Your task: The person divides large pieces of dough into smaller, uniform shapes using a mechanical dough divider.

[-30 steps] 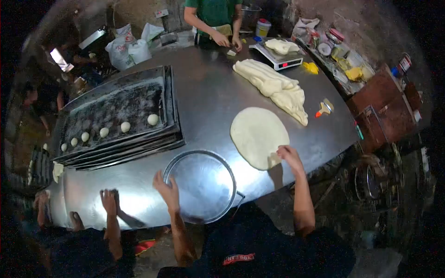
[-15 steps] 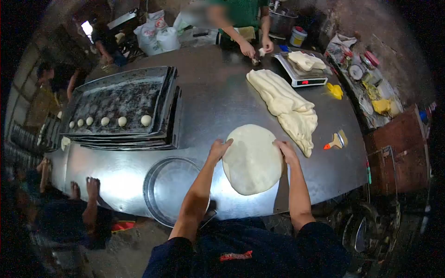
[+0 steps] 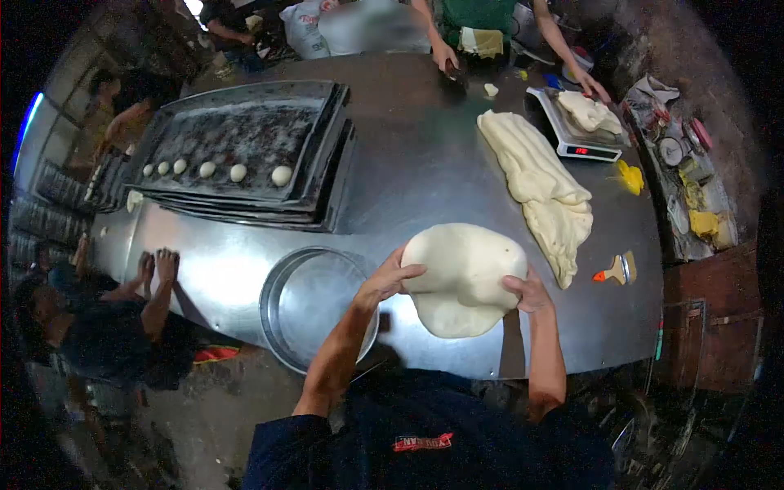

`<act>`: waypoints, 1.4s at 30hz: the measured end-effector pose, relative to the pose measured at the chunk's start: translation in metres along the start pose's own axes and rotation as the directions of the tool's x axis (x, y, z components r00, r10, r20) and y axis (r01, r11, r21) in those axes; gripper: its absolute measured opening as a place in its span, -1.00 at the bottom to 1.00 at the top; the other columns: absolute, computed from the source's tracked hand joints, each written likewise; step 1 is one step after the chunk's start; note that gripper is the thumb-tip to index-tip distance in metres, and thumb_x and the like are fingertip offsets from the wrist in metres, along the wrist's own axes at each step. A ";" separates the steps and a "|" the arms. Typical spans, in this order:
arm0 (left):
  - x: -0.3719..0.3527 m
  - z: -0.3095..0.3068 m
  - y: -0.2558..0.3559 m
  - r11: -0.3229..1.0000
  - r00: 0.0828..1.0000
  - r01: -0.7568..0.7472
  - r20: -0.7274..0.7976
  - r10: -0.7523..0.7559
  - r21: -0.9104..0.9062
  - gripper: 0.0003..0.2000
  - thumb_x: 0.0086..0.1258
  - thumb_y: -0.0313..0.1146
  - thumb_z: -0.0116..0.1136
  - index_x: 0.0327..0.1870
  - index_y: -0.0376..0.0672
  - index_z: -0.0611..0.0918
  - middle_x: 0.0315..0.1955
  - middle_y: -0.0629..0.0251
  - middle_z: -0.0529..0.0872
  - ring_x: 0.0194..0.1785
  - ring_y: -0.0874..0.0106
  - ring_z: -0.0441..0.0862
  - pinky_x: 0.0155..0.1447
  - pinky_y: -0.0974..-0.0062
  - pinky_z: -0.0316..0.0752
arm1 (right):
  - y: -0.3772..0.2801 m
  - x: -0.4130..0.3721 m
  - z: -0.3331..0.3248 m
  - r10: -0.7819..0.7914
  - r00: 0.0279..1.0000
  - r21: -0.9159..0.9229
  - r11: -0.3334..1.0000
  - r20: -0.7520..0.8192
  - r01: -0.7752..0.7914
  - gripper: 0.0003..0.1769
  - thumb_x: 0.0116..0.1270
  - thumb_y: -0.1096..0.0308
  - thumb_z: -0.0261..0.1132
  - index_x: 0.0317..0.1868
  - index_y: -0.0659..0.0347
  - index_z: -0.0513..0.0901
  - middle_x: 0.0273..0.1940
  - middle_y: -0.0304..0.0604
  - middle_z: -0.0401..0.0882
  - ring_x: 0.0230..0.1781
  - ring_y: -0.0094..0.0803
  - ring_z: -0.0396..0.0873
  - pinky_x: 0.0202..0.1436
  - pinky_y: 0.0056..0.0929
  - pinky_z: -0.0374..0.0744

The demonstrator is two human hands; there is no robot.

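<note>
A broad round sheet of pale dough (image 3: 461, 273) hangs between my hands above the metal table, its upper part bulging and its lower part drooping. My left hand (image 3: 394, 276) grips its left edge, thumb on top. The right edge is pinched by my right hand (image 3: 529, 291), with the thumb over the dough and the other fingers mostly hidden behind it. Just left of my left forearm sits a round metal pan (image 3: 314, 306). A long folded slab of dough (image 3: 535, 184) lies beyond my right hand.
Stacked black trays (image 3: 237, 147) with several dough balls stand at the left. Across the metal table (image 3: 400, 171), a person in green (image 3: 478, 28) reaches to dough on a scale (image 3: 584, 147). A brush (image 3: 616, 269) lies at the right. Other people are at the left.
The dough sheet has been lifted and its top folds forward between my hands. The view has shifted. The person across has moved one hand to the dough on the scale.
</note>
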State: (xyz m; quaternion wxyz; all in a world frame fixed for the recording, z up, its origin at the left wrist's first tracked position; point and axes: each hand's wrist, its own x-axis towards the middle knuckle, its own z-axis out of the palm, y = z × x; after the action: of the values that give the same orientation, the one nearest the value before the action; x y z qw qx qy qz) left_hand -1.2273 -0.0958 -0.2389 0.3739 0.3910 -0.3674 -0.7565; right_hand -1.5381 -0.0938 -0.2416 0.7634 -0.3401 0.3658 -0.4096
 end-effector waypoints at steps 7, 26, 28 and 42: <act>-0.128 0.003 0.061 0.928 0.922 -0.369 -0.143 0.359 -0.054 -0.18 -0.04 -0.36 0.45 0.32 -0.25 0.30 0.17 0.19 0.50 0.22 0.35 0.45 0.29 0.36 0.34 | -0.040 -0.044 0.109 -0.248 0.964 -0.077 0.964 0.102 0.256 0.04 -0.23 0.19 0.53 0.30 0.39 0.28 0.18 0.00 0.45 0.20 -0.21 0.45 0.27 -0.29 0.41; -0.313 -0.073 0.100 0.773 0.641 -0.601 -0.455 0.618 0.202 -0.44 0.17 -0.39 0.29 0.22 -0.23 0.39 0.01 0.26 0.57 0.09 0.43 0.51 0.18 0.42 0.42 | 0.031 0.038 0.292 -0.080 0.883 -0.124 0.980 0.462 0.153 -0.36 0.06 0.21 0.46 0.09 0.39 0.47 -0.12 -0.11 0.61 -0.18 -0.43 0.60 -0.08 -0.43 0.57; -0.300 -0.102 0.072 0.787 0.641 -0.593 -0.493 0.589 0.170 -0.44 0.19 -0.36 0.29 0.23 -0.22 0.38 0.03 0.24 0.57 0.08 0.41 0.53 0.17 0.38 0.45 | 0.051 0.052 0.288 0.033 0.882 -0.190 0.980 0.470 0.065 -0.34 0.09 0.19 0.45 0.13 0.38 0.44 -0.08 -0.10 0.60 -0.14 -0.41 0.60 -0.05 -0.41 0.57; -0.252 -0.162 -0.024 0.656 0.390 0.205 -0.675 0.626 0.726 -0.46 0.29 -0.06 0.20 0.07 -0.41 0.52 -0.12 -0.14 0.67 -0.01 -0.03 0.62 0.09 0.22 0.49 | 0.144 0.081 0.278 0.005 0.976 -0.617 0.775 0.218 0.134 -0.51 0.20 0.26 0.34 0.04 0.46 0.56 -0.09 0.01 0.64 -0.11 -0.31 0.61 -0.03 -0.35 0.55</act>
State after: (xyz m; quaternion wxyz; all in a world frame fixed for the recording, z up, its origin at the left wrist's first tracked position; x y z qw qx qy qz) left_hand -0.9893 0.0877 -0.2482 0.4273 0.7850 -0.4219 -0.1526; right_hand -1.2194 -0.0412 -0.2426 0.6255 -0.6281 0.3879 -0.2525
